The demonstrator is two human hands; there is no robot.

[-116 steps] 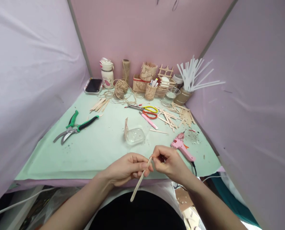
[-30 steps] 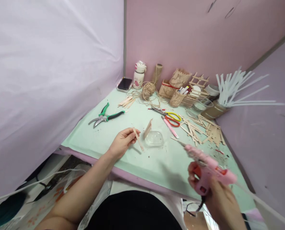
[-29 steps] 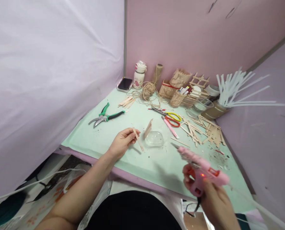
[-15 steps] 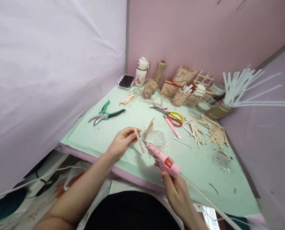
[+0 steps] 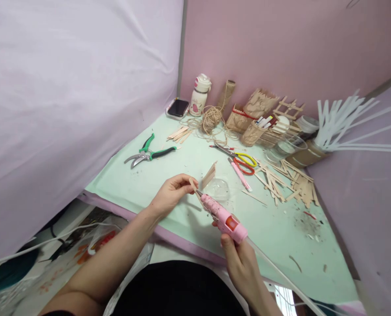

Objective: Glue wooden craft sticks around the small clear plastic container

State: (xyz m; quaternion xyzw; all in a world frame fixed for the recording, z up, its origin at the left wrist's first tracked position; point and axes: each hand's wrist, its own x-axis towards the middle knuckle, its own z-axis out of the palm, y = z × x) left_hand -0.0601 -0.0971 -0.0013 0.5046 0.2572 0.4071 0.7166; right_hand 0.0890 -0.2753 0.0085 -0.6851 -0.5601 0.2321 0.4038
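Observation:
My left hand (image 5: pixel 173 193) pinches a thin wooden craft stick (image 5: pixel 193 184) near its upper end. My right hand (image 5: pixel 239 259) grips a pink hot glue gun (image 5: pixel 222 216), its nozzle at the stick. Much of the stick is hidden behind the gun's front. Just beyond, a small piece made of joined sticks (image 5: pixel 209 175) stands upright beside a clear plastic dish (image 5: pixel 219 189) on the pale green tabletop (image 5: pixel 169 237). From the gun's back end a long translucent glue stick (image 5: pixel 277 267) runs toward the lower right.
Green-handled pruning shears (image 5: pixel 146 152) lie at left. Scissors (image 5: pixel 239 159), a pink pen (image 5: pixel 240 175) and loose craft sticks (image 5: pixel 271 182) lie to the right. Behind stand a bottle (image 5: pixel 200 94), a twine ball (image 5: pixel 211 119), stick-made holders (image 5: pixel 253 134) and a tube of white glue sticks (image 5: pixel 309 152).
The glue gun's nozzle and the craft stick have come together; a gap showed between them before. The stick's lower end is now behind the gun. The view has shifted slightly.

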